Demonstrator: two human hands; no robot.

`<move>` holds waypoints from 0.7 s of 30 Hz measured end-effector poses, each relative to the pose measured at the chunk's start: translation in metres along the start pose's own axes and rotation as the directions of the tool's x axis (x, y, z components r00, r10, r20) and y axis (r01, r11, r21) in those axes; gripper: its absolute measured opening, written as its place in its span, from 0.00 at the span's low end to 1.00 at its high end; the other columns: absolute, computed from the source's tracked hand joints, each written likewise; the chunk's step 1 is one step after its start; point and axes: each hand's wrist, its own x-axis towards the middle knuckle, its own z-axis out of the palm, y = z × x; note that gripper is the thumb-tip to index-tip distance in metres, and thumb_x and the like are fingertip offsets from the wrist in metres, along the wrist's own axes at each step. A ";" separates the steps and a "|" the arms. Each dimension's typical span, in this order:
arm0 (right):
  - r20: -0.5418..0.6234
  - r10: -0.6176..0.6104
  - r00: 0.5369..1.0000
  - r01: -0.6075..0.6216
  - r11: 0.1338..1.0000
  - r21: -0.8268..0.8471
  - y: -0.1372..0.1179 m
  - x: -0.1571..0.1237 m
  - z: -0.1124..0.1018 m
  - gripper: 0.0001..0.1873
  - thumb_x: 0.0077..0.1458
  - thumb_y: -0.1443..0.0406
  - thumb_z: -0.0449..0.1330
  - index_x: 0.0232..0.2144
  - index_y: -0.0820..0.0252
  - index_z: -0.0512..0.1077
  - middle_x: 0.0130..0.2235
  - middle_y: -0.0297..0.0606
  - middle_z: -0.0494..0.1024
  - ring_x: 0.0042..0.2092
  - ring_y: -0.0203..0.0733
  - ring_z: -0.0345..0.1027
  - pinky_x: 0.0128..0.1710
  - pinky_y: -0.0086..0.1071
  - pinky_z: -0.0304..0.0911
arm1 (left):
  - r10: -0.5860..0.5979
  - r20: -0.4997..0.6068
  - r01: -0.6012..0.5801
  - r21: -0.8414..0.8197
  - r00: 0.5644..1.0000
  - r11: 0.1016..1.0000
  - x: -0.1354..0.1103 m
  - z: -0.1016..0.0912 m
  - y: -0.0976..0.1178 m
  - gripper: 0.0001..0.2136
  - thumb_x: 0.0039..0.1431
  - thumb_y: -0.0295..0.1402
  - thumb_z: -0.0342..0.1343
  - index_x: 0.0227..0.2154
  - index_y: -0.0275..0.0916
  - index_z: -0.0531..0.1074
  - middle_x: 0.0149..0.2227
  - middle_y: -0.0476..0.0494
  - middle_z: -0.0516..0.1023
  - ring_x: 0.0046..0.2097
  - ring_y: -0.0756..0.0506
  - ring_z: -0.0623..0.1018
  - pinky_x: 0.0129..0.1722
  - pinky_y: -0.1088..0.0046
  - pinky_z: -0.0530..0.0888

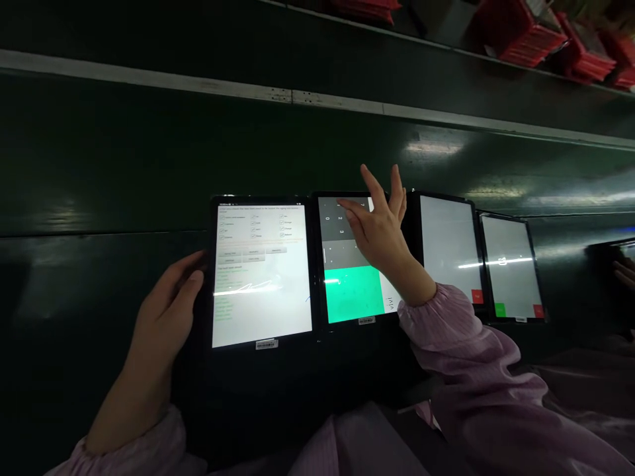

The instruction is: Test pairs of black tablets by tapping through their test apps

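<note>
Head view: two hands across a row of lit tablets

Head camera looks down on a dark green belt (99, 165). Four tablets lie on it side by side, screens up, nearly edge to edge.

- Left hand (163, 311): closed on the left rim of the left tablet (262, 271), thumb on the bezel, fingers at the edge. Likely gripped there to steady it while leaving the glass clear. Screen shows a white checklist page; a barcode label (266, 344) sits below it.
- Right hand (380, 231): released, holding nothing, fingers fanned above the second tablet (347, 254). The lower fingertips are at or just over a grey keypad; contact cannot be told. The other fingers are raised, probably to avoid stray touches. A green block (354, 294) fills the lower screen.
- Third tablet (449, 244) and fourth tablet (510, 271): mostly white screens, small red and green squares at the bottom, untouched.
- Far right edge: another person's hand (624, 272), apart from these.
- Red trays (520, 30) stacked on the ledge behind.
</note>
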 end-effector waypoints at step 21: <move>-0.176 -0.138 0.975 0.148 0.988 0.046 -0.046 -0.145 -0.041 0.14 0.66 0.72 0.62 0.38 0.52 0.86 0.61 0.38 0.84 0.78 0.59 0.56 0.72 0.56 0.65 | 0.063 -0.039 -0.065 -0.040 0.997 0.997 -0.003 0.003 -0.012 0.19 0.64 0.41 0.59 0.55 0.46 0.84 0.56 0.43 0.85 0.57 0.32 0.85 0.62 0.42 0.81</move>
